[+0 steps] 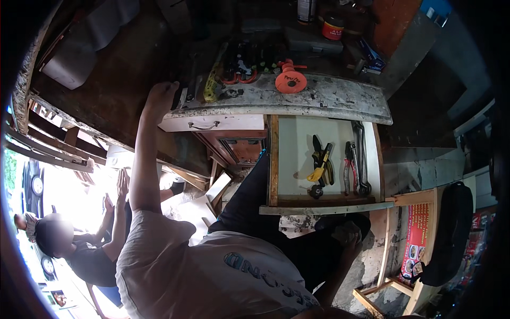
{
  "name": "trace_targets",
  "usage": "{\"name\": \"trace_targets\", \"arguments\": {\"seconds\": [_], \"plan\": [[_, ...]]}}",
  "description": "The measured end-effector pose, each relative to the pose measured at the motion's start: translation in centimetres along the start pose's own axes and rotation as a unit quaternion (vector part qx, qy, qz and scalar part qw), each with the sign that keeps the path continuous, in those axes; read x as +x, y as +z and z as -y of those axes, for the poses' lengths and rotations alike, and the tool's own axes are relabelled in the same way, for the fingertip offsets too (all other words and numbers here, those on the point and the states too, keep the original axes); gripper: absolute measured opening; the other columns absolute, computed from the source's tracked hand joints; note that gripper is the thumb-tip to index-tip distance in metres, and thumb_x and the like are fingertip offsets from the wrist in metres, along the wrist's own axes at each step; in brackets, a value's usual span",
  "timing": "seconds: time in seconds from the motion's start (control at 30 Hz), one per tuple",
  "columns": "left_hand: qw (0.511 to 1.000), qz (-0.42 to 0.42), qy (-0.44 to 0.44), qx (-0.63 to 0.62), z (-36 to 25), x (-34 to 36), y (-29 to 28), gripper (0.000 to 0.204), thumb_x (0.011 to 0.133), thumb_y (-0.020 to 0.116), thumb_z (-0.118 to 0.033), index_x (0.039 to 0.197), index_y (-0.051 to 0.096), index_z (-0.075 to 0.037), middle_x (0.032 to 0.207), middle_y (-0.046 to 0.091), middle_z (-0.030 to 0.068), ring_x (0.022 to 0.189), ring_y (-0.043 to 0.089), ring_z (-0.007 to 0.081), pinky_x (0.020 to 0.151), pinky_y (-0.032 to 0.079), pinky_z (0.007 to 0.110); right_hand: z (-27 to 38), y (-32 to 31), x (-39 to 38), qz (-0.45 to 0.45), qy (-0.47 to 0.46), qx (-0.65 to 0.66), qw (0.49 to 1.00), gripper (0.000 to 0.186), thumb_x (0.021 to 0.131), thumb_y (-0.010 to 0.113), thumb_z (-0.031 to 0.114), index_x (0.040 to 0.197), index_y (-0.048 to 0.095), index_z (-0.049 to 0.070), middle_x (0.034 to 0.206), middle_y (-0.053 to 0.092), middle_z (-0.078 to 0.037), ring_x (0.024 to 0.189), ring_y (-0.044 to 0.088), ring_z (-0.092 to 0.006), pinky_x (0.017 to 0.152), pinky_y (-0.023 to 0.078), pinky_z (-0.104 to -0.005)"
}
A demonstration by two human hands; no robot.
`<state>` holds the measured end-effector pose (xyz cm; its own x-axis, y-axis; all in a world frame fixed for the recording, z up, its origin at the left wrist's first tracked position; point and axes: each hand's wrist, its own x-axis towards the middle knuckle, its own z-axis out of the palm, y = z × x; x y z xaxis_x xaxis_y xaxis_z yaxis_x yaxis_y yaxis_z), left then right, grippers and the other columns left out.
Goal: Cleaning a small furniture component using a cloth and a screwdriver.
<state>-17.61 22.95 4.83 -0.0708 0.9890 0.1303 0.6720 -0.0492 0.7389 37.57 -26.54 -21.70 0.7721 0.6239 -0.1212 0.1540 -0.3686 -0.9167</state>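
Note:
My left hand [160, 98] is at the left end of a paint-stained benchtop [340, 95], its fingers curled. Whatever they hold is dark and hard to make out. Close beside it lie a metal wrench [192, 87] and a yellow-handled tool [211, 87]. Low on the right, by my knee, my right hand [350, 239] is closed round a pale, crumpled rag [344, 229]. Between my hands an open drawer [289, 159] holds black-and-yellow pliers [322, 159], red-handled pliers [350, 167], a long wrench [362, 165] and a small dark knob [315, 191].
On the benchtop stand an orange spool-shaped object [290, 80] and several dark hand tools [241, 66]. Behind are a red tub [332, 26] and a can [306, 10]. A co-worker [90, 250] sits at the left. A wooden frame [390, 239] stands right, with a black bag [451, 234].

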Motion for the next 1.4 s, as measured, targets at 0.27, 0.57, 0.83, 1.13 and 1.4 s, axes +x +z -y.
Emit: {"name": "trace_targets", "arguments": {"seconds": [0.27,0.57,0.83,1.13,1.4], "plan": [[0.873,-0.035,0.197,0.445,6.8,12.5,-2.4,0.051,0.103,0.044,-0.038,0.142,0.052,-0.006,0.146,0.05,0.0237,0.136,0.047,0.0373,0.115,0.035,0.046,3.3,0.8,-1.0,-0.013,-0.024,0.006,1.0,0.045,0.105,0.05,0.033,0.112,0.068,-0.008,0.101,0.072,-0.02,0.091,0.067,-0.0286,0.08,0.052,-0.0404],[0.862,-0.008,0.185,0.472,12.3,20.6,-1.2,0.063,0.104,0.04,-0.042,0.159,0.027,-0.012,0.165,0.022,0.0141,0.152,0.02,0.0331,0.124,0.019,0.042,1.4,-0.9,-1.4,0.009,-0.035,0.033,0.999,0.037,0.107,0.045,0.024,0.12,0.066,-0.004,0.107,0.072,-0.011,0.097,0.067,-0.0189,0.085,0.053,-0.0307],[0.938,-0.082,0.238,0.24,-1.6,3.6,1.4,0.035,0.099,0.06,-0.034,0.118,0.069,-0.006,0.102,0.073,0.0096,0.092,0.069,0.0287,0.08,0.053,0.041,1.1,0.6,-1.0,-0.057,-0.01,0.032,0.998,0.035,0.103,0.055,0.026,0.11,0.069,-0.005,0.093,0.074,-0.016,0.088,0.068,-0.0177,0.078,0.052,-0.0337],[0.889,0.308,0.338,0.025,-18.8,-19.7,16.7,0.032,0.085,0.079,-0.021,0.106,0.066,-0.001,0.086,0.07,0.0115,0.078,0.069,0.023,0.072,0.055,0.036,3.0,0.5,-0.8,-0.04,0.002,0.005,0.999,0.035,0.103,0.054,0.026,0.109,0.068,-0.005,0.094,0.073,-0.021,0.091,0.07,-0.0229,0.077,0.052,-0.0365],[0.776,0.419,0.33,0.336,-19.4,-20.7,27.0,0.051,0.086,0.072,-0.049,0.098,0.066,0.0,0.089,0.071,0.0188,0.086,0.07,0.0375,0.074,0.054,0.049,2.7,0.0,-1.4,-0.03,0.026,0.007,0.999,0.035,0.103,0.053,0.024,0.112,0.067,-0.007,0.099,0.074,-0.02,0.094,0.07,-0.0258,0.082,0.052,-0.0366]]}}
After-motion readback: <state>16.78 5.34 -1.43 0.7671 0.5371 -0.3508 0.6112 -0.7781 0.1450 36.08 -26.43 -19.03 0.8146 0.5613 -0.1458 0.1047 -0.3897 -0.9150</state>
